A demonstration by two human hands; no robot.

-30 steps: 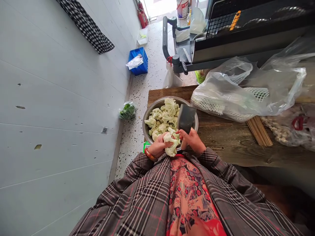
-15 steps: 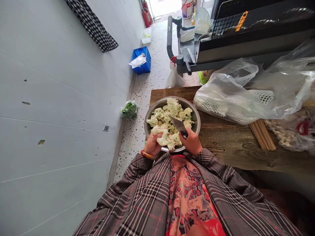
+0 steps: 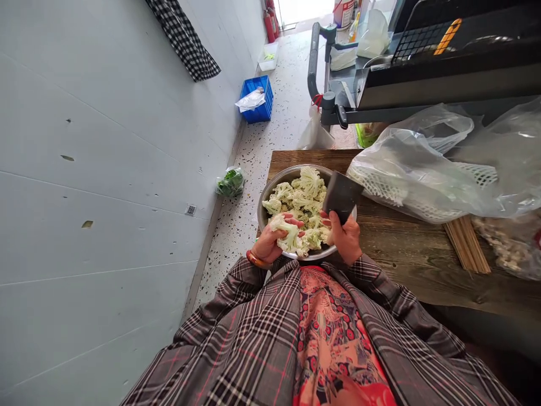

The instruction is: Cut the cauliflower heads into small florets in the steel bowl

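Note:
A metal bowl [image 3: 262,194] full of cut cauliflower florets [image 3: 305,197] stands at the wooden table's left end, close to my body. My left hand [image 3: 270,241] grips a pale piece of cauliflower [image 3: 288,232] over the bowl's near left side. In my right hand [image 3: 344,237] is a cleaver [image 3: 342,194], its broad dark blade raised over the bowl's right rim and turned flat toward me. The blade is apart from the cauliflower piece. Its handle is mostly hidden by my fingers.
Clear plastic bags [image 3: 416,169] with white foam netting lie on the wooden table [image 3: 393,242] to the right, beside a bundle of wooden sticks [image 3: 467,242]. A dark cart [image 3: 380,115] stands behind. On the floor at left are bagged greens [image 3: 230,182] and a blue crate [image 3: 258,107].
My right hand has lifted the cleaver up and right, away from the cauliflower, turning its blade outward. My left hand still holds the piece, with fingers more spread. The whole view has shifted slightly.

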